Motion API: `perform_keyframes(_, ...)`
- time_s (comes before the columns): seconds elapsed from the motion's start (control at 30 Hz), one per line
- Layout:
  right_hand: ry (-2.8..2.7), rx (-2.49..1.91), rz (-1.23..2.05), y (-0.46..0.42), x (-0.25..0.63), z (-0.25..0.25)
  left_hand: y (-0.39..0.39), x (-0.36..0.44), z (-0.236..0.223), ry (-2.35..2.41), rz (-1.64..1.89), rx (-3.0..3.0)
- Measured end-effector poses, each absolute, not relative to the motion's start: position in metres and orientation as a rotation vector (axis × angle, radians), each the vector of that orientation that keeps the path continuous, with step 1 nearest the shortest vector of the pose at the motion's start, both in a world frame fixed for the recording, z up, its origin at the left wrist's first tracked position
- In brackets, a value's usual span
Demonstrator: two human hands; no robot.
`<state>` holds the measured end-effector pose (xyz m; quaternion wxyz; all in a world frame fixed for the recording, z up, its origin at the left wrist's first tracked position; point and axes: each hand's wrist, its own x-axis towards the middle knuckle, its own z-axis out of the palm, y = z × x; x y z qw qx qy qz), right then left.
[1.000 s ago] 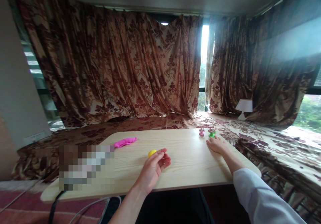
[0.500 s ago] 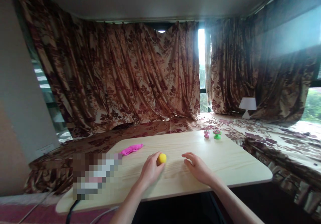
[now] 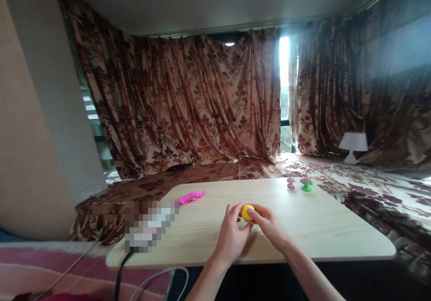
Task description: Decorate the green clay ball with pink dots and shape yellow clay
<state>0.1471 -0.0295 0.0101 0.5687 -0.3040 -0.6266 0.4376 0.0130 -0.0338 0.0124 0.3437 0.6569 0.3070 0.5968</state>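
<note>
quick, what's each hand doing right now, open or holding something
Left hand: closed around the left side of the yellow ball.
Right hand: closed on the same ball, thumb across its front.

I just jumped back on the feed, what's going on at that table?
A person has both hands at a yellow ball over the table. The right hand holds it, thumb across its front; the left hand is close against its left side, its grip unclear. A pink toy and a green toy stand near the far edge; a bright pink item lies to the left.
</note>
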Motion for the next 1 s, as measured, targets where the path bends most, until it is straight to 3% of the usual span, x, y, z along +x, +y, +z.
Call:
perform_keyframes(0.23,-1.62,-0.791,0.966,-0.027,0.155,0.001,-0.032,0.002,0.009,0.879,1.446,1.975)
perform_keyframes(0.43,-1.996,-1.325,0.333,-0.003,0.159,0.019,-0.029,0.001,-0.004,1.041,1.316,2.252)
perform_keyframes(0.67,-2.067,-1.473,0.134,0.01,0.109,0.012,-0.016,-0.04,-0.022,1.474,1.205,2.392)
perform_keyframes(0.87,-2.271,-1.44,-0.157,-0.059,0.126,-0.017,-0.012,-0.06,-0.029,1.88,0.624,2.551)
perform_keyframes(1.0,-2.21,-1.563,-0.187,-0.04,0.111,-0.01,-0.013,-0.053,-0.028,1.936,0.473,2.565)
